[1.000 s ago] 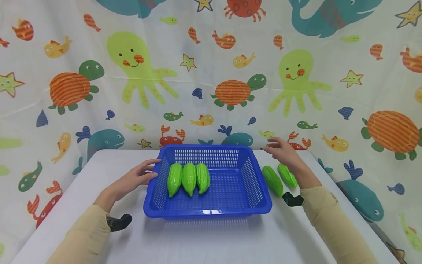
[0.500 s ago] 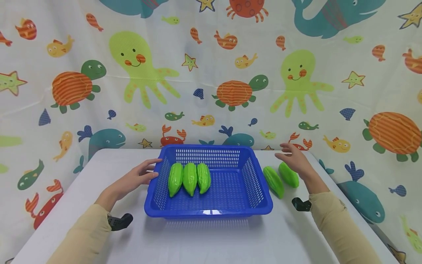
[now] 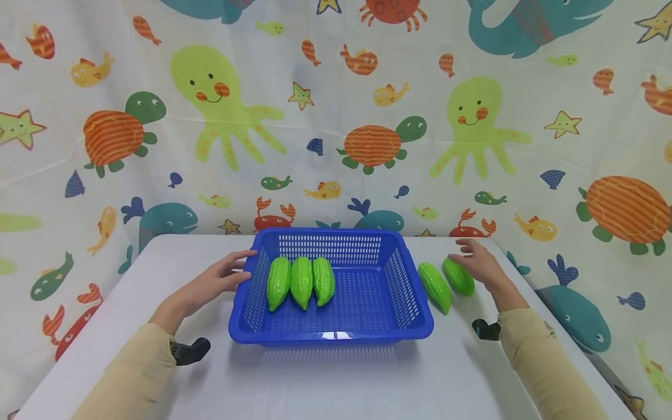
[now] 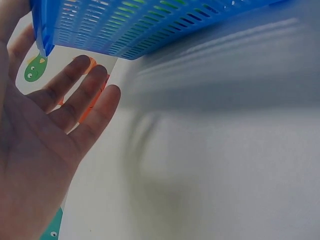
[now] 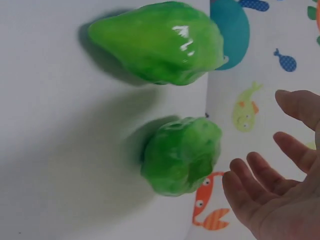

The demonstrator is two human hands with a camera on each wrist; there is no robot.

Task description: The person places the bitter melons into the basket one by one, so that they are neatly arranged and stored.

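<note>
A blue plastic basket (image 3: pixel 336 336) stands mid-table with three glossy green bitter melons (image 3: pixel 301 284) side by side in its left half. My left hand (image 3: pixel 217 279) is at the basket's left rim, thumb and a fingertip touching it; in the left wrist view its other fingers (image 4: pixel 97 107) extend loosely below the basket wall. To the right of the basket lie two more bitter melons, a nearer one (image 3: pixel 435 288) and an outer one (image 3: pixel 459 277). Over the far end of the outer melon hovers my right hand (image 3: pixel 480 263), fingers relaxed and apart, holding nothing, as the right wrist view shows.
The white table (image 3: pixel 336 385) ends at a hanging cloth (image 3: pixel 315 204) printed with sea animals. Black wrist straps (image 3: pixel 190 352) stick out below both sleeves. The basket's right wall stands close beside the nearer loose melon.
My right hand has moved right and lower, from beyond the basket's far right corner to above the outer bitter melon. The left hand stays at the rim.
</note>
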